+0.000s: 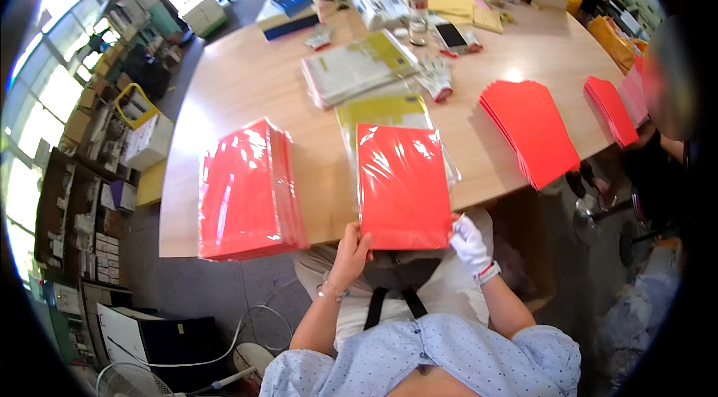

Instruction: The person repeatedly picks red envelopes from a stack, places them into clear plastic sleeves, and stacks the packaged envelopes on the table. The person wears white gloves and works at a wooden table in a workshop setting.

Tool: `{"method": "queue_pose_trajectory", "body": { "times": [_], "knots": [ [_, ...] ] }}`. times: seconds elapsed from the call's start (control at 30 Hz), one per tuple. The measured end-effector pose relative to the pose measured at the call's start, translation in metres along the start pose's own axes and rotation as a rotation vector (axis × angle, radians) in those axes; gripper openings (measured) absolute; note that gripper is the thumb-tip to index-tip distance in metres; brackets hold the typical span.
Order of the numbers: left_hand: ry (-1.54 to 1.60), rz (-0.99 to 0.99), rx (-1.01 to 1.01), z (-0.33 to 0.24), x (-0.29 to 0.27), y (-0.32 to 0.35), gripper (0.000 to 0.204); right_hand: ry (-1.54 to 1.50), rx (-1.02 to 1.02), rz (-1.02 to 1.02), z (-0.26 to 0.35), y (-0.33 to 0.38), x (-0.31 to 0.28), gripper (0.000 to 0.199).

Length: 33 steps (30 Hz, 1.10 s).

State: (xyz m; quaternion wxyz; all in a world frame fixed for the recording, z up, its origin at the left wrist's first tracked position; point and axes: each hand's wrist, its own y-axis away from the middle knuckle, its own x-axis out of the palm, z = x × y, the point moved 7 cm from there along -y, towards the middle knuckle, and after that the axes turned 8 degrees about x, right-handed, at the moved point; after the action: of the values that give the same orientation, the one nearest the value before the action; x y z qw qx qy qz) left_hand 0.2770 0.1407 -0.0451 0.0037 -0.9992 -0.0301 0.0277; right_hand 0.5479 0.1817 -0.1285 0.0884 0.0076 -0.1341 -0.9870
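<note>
A red card pack in a see-through plastic sleeve point(404, 188) lies over the near table edge, in front of me. My left hand point(351, 251), bare, pinches its lower left corner. On the lower right corner closes my right hand point(470, 244), in a white glove. Beneath the pack's far end are flat plastic sleeves with an olive-green panel point(381, 111). To the left stands a thick stack of sleeved red packs point(243, 191). A fanned pile of unwrapped red cards point(531, 128) rests to the right.
Farther back on the wooden table point(232, 87) lie a bundle of plastic sleeves point(355, 68), white gloves point(436, 77), a glass jar point(418, 22), a phone point(452, 37) and blue boxes point(290, 4). More red cards point(611, 109) lie near a person at the right edge.
</note>
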Motion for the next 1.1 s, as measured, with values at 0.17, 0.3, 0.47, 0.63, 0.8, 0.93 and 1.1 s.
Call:
{"method": "queue_pose_trajectory", "body": {
  "times": [0.17,0.3,0.47,0.63,0.8,0.93,1.1],
  "knots": [
    [-0.247,-0.288,0.231,-0.09,-0.122,0.036,0.023,-0.079,-0.282,0.291,0.086,-0.011,0.128,0.036],
    [-0.262,-0.625,0.339,-0.115,-0.26,0.065,0.025,-0.032,-0.189,0.551,0.16,-0.023,0.26,0.036],
    [-0.819,-0.688,0.283,-0.002,-0.393,0.104,0.042,0.495,-0.382,0.6,0.169,-0.011,0.339,0.032],
    [-0.676,-0.663,0.2,0.001,-0.374,0.077,0.043,0.246,-0.34,0.628,0.155,-0.028,0.313,0.031],
    [-0.794,-1.033,0.389,-0.002,-0.396,0.119,0.044,0.003,-0.284,0.486,0.121,-0.018,0.176,0.029],
    [-0.93,-1.067,0.73,-0.109,-0.262,0.123,0.034,0.779,-0.556,-0.375,0.163,0.016,-0.03,0.009],
    [-0.819,-0.175,0.604,-0.086,-0.058,0.037,0.024,1.42,-0.594,-0.507,0.177,0.013,-0.149,0.044]
  ]
}}
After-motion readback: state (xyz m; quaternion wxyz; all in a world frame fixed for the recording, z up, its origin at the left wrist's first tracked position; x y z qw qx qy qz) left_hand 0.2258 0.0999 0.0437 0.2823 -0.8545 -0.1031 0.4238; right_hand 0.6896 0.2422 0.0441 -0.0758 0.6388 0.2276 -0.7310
